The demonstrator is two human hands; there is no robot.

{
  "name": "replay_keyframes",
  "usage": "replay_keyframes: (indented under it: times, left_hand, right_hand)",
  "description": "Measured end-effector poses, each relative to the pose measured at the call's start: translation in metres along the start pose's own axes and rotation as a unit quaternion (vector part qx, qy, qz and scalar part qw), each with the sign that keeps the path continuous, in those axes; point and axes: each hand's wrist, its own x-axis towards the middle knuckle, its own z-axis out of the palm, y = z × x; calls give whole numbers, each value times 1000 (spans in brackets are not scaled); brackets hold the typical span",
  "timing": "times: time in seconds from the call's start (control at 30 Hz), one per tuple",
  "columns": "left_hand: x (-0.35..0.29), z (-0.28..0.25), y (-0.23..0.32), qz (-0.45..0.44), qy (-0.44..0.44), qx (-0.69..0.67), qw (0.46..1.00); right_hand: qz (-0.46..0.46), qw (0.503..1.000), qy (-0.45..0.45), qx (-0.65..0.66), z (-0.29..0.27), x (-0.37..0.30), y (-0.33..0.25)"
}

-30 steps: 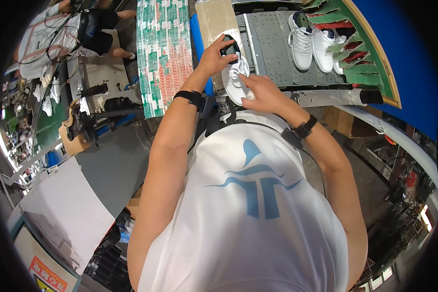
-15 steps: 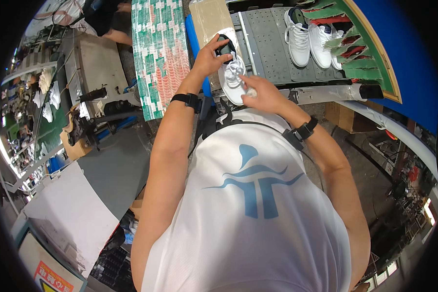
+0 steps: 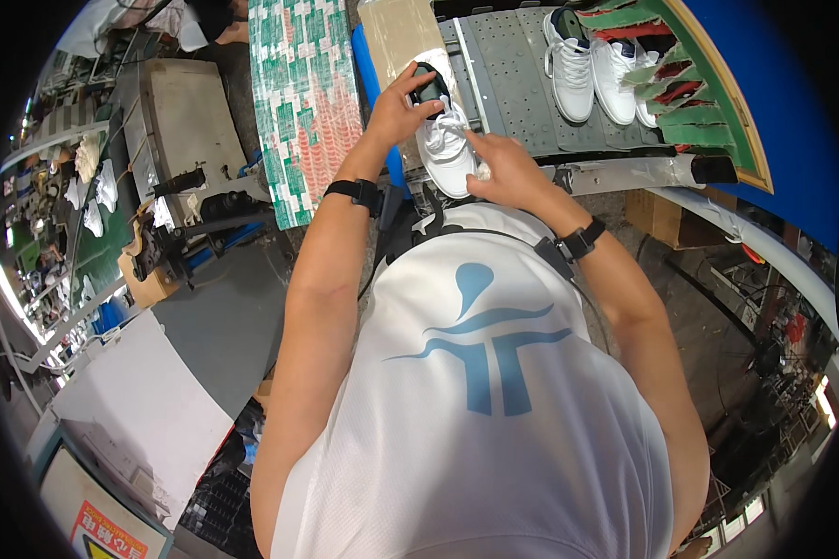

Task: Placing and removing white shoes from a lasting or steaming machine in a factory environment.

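Observation:
A white lace-up sneaker (image 3: pixel 449 166) with a dark lining lies toe toward me on the bench edge. My left hand (image 3: pixel 399 110) grips it at the collar, thumb and fingers on either side of the dark opening. White shoelaces (image 3: pixel 446 129) lie loosely looped over its tongue. From the right, my right hand (image 3: pixel 511 170) reaches in, with the index fingertip at the laces and the thumb by the toe. Its fingers are curled, and a small white bit shows between them; what it is I cannot make out.
More white sneakers (image 3: pixel 569 79) stand on the grey perforated conveyor (image 3: pixel 503 84) at right, beside a green strip curtain (image 3: pixel 699 102). Tan cardboard (image 3: pixel 401 33) lies beyond the sneaker. A tape-covered green-and-white board (image 3: pixel 303 121) is at left. A cardboard box (image 3: pixel 662 219) sits below the conveyor.
My right index finger has shifted slightly up and right along the laces, and the loops lie differently. My left hand keeps its grip on the sneaker.

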Motion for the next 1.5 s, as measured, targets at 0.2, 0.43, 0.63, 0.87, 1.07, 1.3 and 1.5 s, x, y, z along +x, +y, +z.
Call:
replay_keyframes:
  times: [0.2,0.43,0.63,0.87,1.07,1.3,1.5]
  left_hand:
    - [-10,-14,-14,-11,-5,-79,997]
    - [-86,-38,-67,-267,119,-451,843]
    - [-80,-17,-70,-299,85,-497,810]
    - [-35,-74,-68,-312,104,-338,882]
    - [33,-218,-144,-242,66,158,955]
    - [107,-135,-114,1,77,459,885]
    - [154,171,29,-117,-114,-31,986]
  right_hand:
    - [24,996,-26,78,-8,-2,-22]
    - [219,930,102,277,3,-21,37]
    - [279,904,52,318,28,-48,60]
    - [279,935,44,214,11,-38,50]
    - [301,931,45,199,13,-48,54]
    - [375,894,57,239,35,-78,61]
    - [419,861,104,268,29,-99,33]
